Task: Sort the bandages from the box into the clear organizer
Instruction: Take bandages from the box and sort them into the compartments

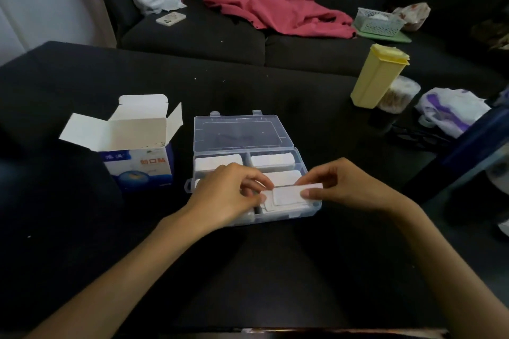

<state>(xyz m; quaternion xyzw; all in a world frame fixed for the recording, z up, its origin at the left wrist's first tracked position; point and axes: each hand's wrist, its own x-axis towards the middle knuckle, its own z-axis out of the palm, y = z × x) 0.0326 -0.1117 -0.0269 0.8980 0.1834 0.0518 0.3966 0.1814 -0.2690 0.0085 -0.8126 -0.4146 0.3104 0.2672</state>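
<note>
Both hands pinching one white bandage (286, 197) by its ends, left hand (228, 195) and right hand (347, 187) fingers curled on it, just above the front right compartment of the clear organizer (300, 164), lid open, bandage box (137, 162) open beside it, left.

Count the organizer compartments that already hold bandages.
3 at least: back left, back right, and front right under the hands' bandage. The left hand hides the front left.

Clear glossy plastic organizer (298, 165), printed cardboard box (137, 146), white paper-wrapped bandages (286, 197), matt dark table (248, 270).
</note>
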